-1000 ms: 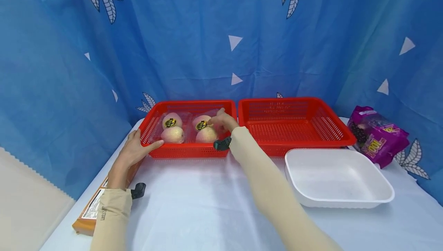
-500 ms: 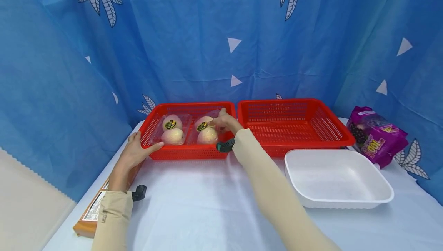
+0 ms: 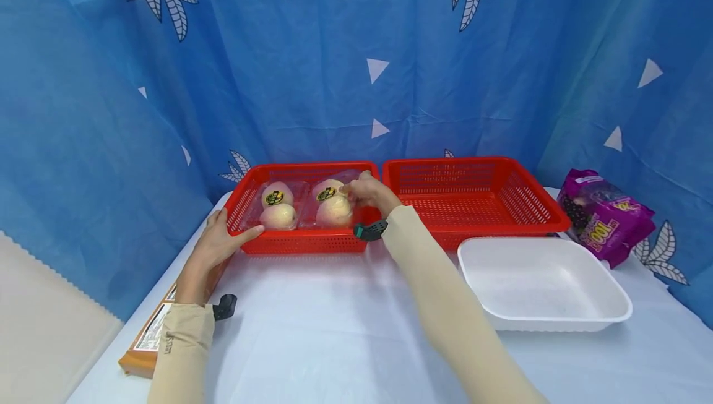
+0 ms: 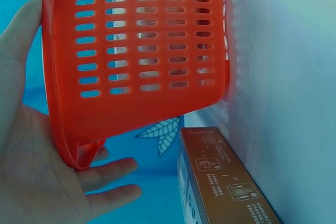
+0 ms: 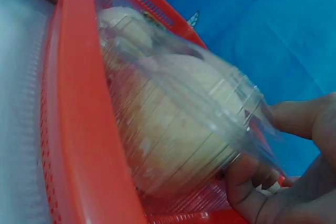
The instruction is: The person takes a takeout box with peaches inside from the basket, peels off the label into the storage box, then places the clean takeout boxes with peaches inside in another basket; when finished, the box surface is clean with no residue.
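On the worktop, the left hand rests with straight fingers against the near-left corner of the left red basket, thumb along its rim. At twelve o'clock inside that basket, the right hand pinches the right edge of a clear clamshell pack of apples, tilting it up.
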A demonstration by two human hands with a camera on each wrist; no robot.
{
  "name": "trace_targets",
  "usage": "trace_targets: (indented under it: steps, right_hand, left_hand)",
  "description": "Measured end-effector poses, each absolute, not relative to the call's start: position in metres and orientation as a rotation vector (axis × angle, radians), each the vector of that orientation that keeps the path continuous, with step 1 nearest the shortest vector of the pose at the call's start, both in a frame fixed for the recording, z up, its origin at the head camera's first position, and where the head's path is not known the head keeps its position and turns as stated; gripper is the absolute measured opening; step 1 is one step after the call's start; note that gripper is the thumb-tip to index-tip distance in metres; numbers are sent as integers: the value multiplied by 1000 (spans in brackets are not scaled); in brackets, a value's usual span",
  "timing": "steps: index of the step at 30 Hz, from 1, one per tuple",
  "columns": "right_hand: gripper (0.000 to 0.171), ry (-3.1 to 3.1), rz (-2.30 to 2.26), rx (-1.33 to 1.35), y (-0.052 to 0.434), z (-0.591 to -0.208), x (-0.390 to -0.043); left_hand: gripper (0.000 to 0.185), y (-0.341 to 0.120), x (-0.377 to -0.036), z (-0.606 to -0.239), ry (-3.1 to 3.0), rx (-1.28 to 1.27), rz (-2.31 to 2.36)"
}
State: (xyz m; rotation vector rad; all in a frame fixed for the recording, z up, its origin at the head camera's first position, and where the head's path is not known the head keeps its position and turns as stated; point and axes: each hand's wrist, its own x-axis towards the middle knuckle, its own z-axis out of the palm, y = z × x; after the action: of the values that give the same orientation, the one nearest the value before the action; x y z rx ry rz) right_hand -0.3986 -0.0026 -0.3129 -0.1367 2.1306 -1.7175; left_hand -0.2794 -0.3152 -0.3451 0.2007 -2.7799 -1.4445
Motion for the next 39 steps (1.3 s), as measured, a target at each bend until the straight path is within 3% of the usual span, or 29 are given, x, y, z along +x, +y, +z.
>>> trace_targets:
  steps: [10, 18, 22, 28, 39]
  right_hand:
    - [16, 2035, -1890, -104, 13, -303, -402]
    - [29, 1905, -1965, -156, 18, -287, -401]
    - [12, 1869, -1979, -204, 20, -276, -395]
    - [67, 1796, -1999, -263, 28, -261, -384]
    - [62, 1704, -1908, -604, 67, -256, -356]
  left_hand:
    - [120, -313, -284, -344, -2789, 189, -1410]
    - [121, -313, -284, -347, -2812, 204, -1385]
    - [120, -314, -281, -350, -2799, 223, -1411]
    - [120, -316, -279, -351, -2801, 207, -1420]
    - [121, -313, -279, -349, -2828, 158, -1321]
